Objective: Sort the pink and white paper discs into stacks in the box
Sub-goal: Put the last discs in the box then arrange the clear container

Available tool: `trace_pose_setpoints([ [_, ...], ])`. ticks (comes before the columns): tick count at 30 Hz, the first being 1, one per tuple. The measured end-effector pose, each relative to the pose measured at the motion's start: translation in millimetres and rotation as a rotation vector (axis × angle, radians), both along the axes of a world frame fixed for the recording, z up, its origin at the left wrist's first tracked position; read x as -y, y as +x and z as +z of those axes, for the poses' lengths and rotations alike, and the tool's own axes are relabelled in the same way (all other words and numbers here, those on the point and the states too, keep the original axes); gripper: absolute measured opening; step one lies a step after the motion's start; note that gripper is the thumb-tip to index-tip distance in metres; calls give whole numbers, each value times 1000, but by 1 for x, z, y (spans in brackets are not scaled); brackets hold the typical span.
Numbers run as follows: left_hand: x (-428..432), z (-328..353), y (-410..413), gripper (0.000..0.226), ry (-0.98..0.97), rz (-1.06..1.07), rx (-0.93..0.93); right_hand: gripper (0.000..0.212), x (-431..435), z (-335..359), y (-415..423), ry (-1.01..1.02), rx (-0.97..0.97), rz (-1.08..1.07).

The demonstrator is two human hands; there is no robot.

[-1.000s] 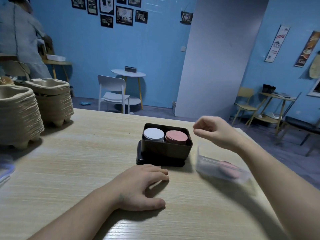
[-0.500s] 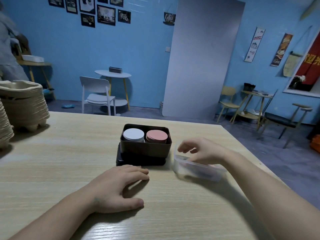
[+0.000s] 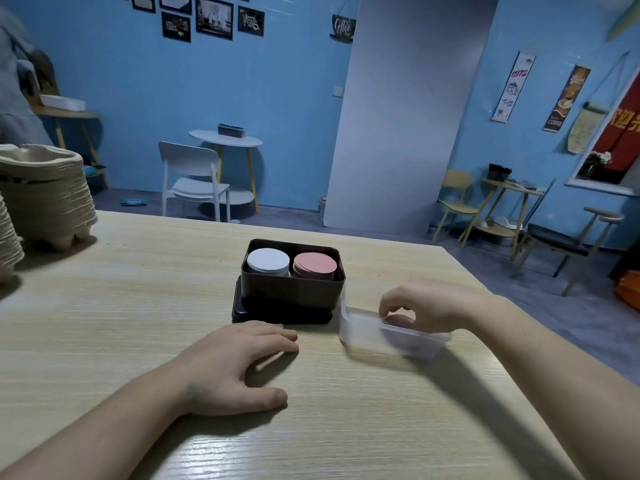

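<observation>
A dark brown box (image 3: 291, 289) stands mid-table on its black lid (image 3: 263, 311). Inside it, a white disc stack (image 3: 268, 259) fills the left side and a pink disc stack (image 3: 314, 265) the right. Just right of the box lies a clear plastic tub (image 3: 367, 332). My right hand (image 3: 429, 306) reaches into the tub, its fingers curled down and pinching a pink disc (image 3: 398, 321) at the bottom. My left hand (image 3: 235, 365) rests palm down on the wooden table (image 3: 138, 306), in front of the box and holding nothing.
Stacks of moulded pulp trays (image 3: 45, 195) stand at the table's far left. The table's right edge runs close past the tub. Beyond the table are a white chair (image 3: 194, 181), small tables and a person at the far left.
My right hand came down from above the box's right side into the clear tub, and its fingers have closed on a pink disc there. The left hand has stayed flat on the table.
</observation>
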State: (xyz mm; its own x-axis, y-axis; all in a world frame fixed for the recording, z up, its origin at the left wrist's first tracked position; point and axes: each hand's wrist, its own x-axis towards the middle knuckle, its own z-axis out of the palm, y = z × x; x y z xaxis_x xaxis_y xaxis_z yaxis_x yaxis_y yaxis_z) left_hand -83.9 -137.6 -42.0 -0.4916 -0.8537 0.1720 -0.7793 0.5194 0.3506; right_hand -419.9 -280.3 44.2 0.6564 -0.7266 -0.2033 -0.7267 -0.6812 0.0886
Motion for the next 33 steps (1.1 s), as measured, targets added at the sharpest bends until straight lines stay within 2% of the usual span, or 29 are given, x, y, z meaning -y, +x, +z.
trace_pose_setpoints([
  [4,0,-1,0,75,-7,5,-2,33,0,1,2,13,-119,4],
  [8,0,-1,0,76,-1,8,7,38,1,1,3,28,-100,31],
  [10,-1,0,-1,76,3,7,6,36,2,-1,0,65,-38,14],
  [15,-1,0,-2,76,-5,13,5,28,11,-1,-11,168,270,-50],
  [17,-2,0,-2,75,-6,19,3,21,9,0,-12,130,240,-33],
  [20,-2,0,-2,75,-8,21,-2,14,4,4,-9,58,70,-5],
  [25,-2,0,-2,75,-8,18,3,40,-4,11,-1,45,-146,-4],
  [30,-3,1,-2,76,-9,13,-2,40,4,7,-5,76,-111,-16],
  [33,-3,2,-3,76,-17,11,-4,36,9,6,-8,162,-1,-27],
])
